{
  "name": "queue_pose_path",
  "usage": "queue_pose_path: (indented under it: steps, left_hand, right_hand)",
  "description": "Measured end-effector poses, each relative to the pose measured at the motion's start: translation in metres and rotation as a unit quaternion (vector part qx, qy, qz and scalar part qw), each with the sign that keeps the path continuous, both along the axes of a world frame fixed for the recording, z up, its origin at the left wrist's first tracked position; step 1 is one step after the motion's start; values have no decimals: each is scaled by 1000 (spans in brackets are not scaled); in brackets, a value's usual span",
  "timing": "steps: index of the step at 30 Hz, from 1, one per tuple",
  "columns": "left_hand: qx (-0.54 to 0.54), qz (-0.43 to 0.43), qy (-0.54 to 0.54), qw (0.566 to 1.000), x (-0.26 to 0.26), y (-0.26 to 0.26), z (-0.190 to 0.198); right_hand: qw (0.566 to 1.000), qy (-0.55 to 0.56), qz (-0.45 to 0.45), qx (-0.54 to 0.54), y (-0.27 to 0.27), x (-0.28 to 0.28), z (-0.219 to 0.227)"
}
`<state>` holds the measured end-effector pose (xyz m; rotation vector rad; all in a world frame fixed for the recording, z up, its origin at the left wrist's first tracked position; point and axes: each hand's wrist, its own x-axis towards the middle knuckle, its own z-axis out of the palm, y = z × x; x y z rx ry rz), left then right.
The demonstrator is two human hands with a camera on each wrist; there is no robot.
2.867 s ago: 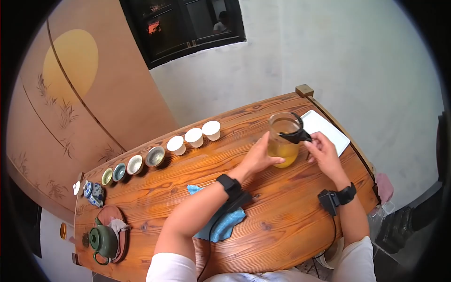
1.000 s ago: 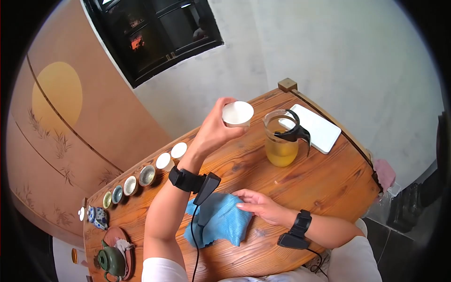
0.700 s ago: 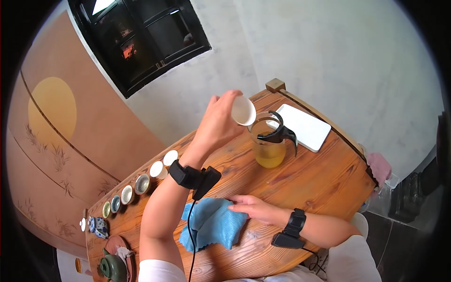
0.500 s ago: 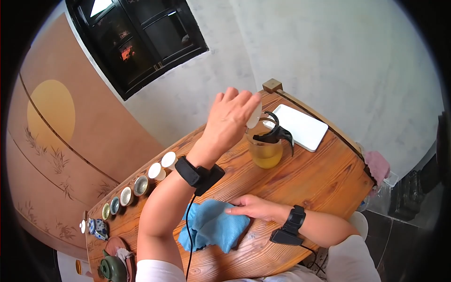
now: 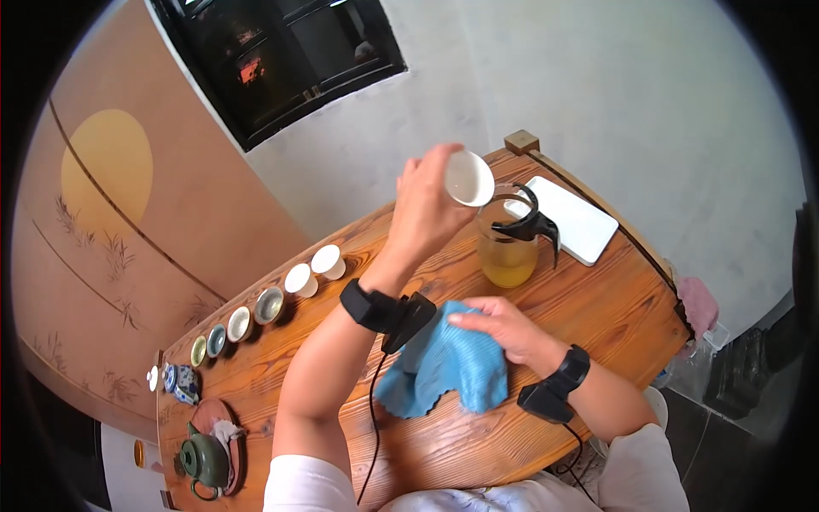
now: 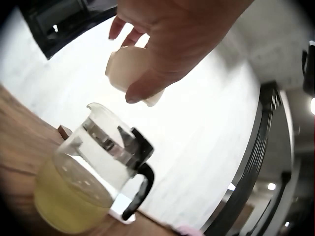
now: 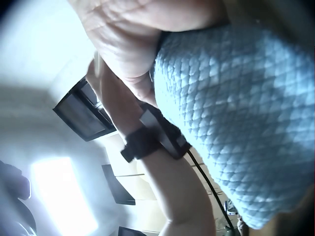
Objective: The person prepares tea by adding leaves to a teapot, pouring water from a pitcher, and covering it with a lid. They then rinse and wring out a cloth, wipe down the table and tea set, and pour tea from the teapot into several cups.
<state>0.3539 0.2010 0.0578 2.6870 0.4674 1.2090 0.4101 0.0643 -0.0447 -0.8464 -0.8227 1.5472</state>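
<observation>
My left hand (image 5: 425, 203) holds a small white cup (image 5: 470, 179) between thumb and fingers, tipped toward the right. The cup is up beside the rim of a glass pitcher (image 5: 508, 256), which stands on the table with yellow liquid in it and a black handle on its right. In the left wrist view the cup (image 6: 129, 68) hangs above the pitcher's spout, thumb along its near side. My right hand (image 5: 516, 334) grips a blue cloth (image 5: 456, 367), thumb on top. The quilted cloth (image 7: 236, 113) fills much of the right wrist view, and the fingers behind it are hidden.
Along the far edge of the wooden table (image 5: 358, 444) stand two white cups (image 5: 300, 280), several coloured bowls (image 5: 240, 324) and a blue-and-white pot (image 5: 182, 383). A green teapot (image 5: 205, 459) is at left. Behind the pitcher lies a white tray (image 5: 567, 220).
Both hands let go of the pitcher. My left hand took a white cup from the row, tipped it steeply by the pitcher, then eased it back. My right hand took the cloth and pulled it up.
</observation>
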Motion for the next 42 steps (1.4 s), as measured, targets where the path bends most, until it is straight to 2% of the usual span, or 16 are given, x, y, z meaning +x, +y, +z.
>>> queue_pose_path:
  steps: [1, 3, 4, 9, 15, 17, 21, 23, 25, 26, 30, 37, 39, 40, 41, 42]
  left_hand:
    - [-1, 7, 0, 1000, -9, 0, 0]
    - [-274, -62, -59, 958, -35, -4, -1]
    - [-310, -64, -58, 947, -51, -10, -3]
    - [-313, -40, -8, 949, -115, -36, -51]
    - [-364, -33, 37, 930, -143, -62, -85]
    - [-356, -31, 44, 933, -143, -69, -85]
    - [-314, -13, 33, 949, -150, -64, -82]
    - [-310, -24, 30, 950, -154, -64, -77]
    - [-289, -26, 67, 955, -156, -64, -75]
    - [-291, -26, 65, 954, -157, -63, -77]
    - [-255, -12, 96, 962, -157, -58, -91]
    - [-311, -113, 122, 936, -148, -67, -105]
    - [-325, -124, 129, 929, -148, -69, -103]
    - [-322, -148, 129, 926, -148, -68, -105]
    - [-319, -172, 130, 923, -149, -67, -106]
    - [-319, -171, 126, 924, -149, -67, -105]
  right_hand:
    - [1000, 13, -21, -10, 0, 2, 4]
    - [1000, 16, -22, -10, 1, 4, 3]
    - [999, 23, -37, -6, 2, 5, 1]
    - [991, 74, -108, 3, 1, 5, 6]
    - [981, 151, -77, 95, -11, 0, 17]
    - [991, 46, 6, 124, -14, -3, 20]
    - [972, -218, -19, 84, -10, 3, 12]
    - [962, -260, -33, 70, -8, 8, 15]
    - [862, -498, -95, 6, -11, 11, 26]
    - [848, -510, -145, 22, -12, 13, 23]
    - [818, -564, -107, -35, -7, 21, 20]
    - [753, -632, -117, 139, 5, 6, -25]
    - [848, -504, -24, 164, 5, 4, -25]
    - [849, -511, -8, 136, 2, 1, -19]
    - [847, -513, -5, 138, 2, -2, -19]
    - [898, -416, -65, 130, 1, -4, -20]
